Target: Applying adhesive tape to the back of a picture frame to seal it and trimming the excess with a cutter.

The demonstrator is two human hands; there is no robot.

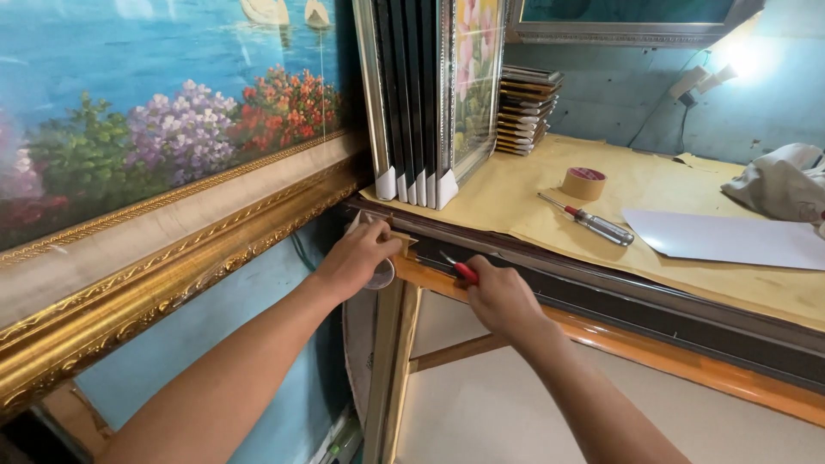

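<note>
Left hand [357, 256] gripping a frame corner [400, 243], right hand [500, 296] closed on a red-handled tool [458, 269] beside that corner, screwdriver [591, 221] on table [670, 258] beyond.

Bright, sharp frame, blown-out glare from a lamp [746, 53] upper right, slight wide-angle bending at edges.

There is one view only, from a camera worn on the person's head, tipped down and forward over both outstretched forearms. It sits close: the left hand [357, 258] and right hand [498, 296] meet mid-picture at the near edge of the paper-covered brown workbench [516, 202]. To the left, the large gold-framed flower painting [163, 146] crowds the lens; far right, the bench runs back to the pale blue wall [619, 99].
</note>
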